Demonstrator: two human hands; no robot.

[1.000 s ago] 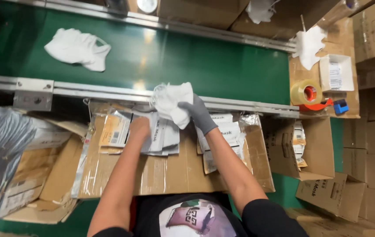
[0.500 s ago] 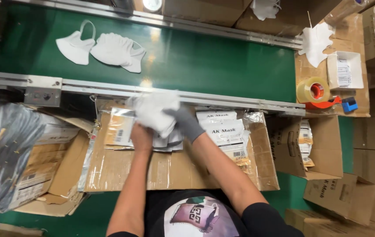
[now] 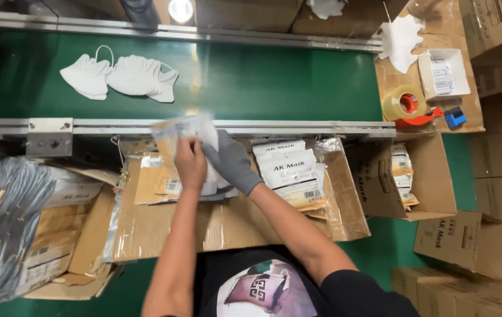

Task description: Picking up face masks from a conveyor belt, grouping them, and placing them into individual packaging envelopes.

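My bare left hand [image 3: 190, 163] and my grey-gloved right hand [image 3: 231, 161] meet over a flattened cardboard sheet [image 3: 233, 226]. Between them they hold a clear plastic pouch with a white mask [image 3: 182, 131] at its top edge, blurred by motion. Under the hands lies a small pile of pouches. To the right sits a stack of flat printed mask packets [image 3: 289, 170]. Two white masks [image 3: 119, 76] lie side by side on the green conveyor belt [image 3: 263, 76] beyond the metal rail.
A metal rail [image 3: 298, 126] runs across between belt and cardboard. At right are a tape roll [image 3: 405, 103], a small white box [image 3: 443, 73], an open carton of packets [image 3: 406, 176] and more cartons. Silvery bags [image 3: 4, 223] pile up at left.
The two white masks on the belt have travelled right. My hands went from holding a loose white mask to holding it in a clear pouch, shifting slightly left.
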